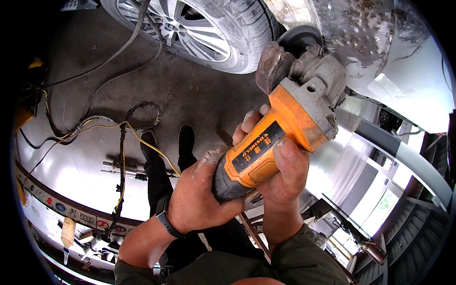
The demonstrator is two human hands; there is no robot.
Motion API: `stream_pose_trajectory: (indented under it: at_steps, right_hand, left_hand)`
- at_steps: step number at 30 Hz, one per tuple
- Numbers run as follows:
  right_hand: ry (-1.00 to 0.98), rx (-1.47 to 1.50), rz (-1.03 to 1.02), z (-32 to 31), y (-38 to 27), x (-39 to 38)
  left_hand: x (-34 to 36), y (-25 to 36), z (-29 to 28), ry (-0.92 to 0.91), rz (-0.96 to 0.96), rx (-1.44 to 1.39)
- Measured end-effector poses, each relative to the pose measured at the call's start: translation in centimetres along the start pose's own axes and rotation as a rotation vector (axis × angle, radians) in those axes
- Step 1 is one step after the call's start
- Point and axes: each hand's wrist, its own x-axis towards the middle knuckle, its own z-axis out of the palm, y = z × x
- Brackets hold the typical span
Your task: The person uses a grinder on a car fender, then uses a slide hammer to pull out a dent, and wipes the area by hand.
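Wheel (183,31) and floor cables (122,152) lie beyond hands (197,194) wrapped around an orange grinder (285,118).

Left forearm (142,243) slanting up and rightward from frame's lower left; left wrist (166,222) leading into left hand (197,199), gripping just left of centre. Right forearm (285,223) standing nearly upright, lower right of centre; right hand (285,178) gripping above it, thumb (287,152) pointing upward. More fingertips (248,122) curling just above centre, their hand hard to tell.

Lettered label (258,147) on orange grinder (295,113), logos (87,218) on strip (94,220)
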Motion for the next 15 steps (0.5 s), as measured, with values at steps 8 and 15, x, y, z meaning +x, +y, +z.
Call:
stream_pose_trajectory:
  at_steps: [8,15]
  right_hand:
    - [0.046,-0.004,0.013,0.16,0.14,0.09]
    - [0.073,-0.009,0.000,0.21,0.24,-0.01]
  left_hand:
    - [0.17,-0.07,-0.12,-0.056,0.022,0.039]
    - [0.24,0.04,-0.12,-0.051,0.026,0.056]
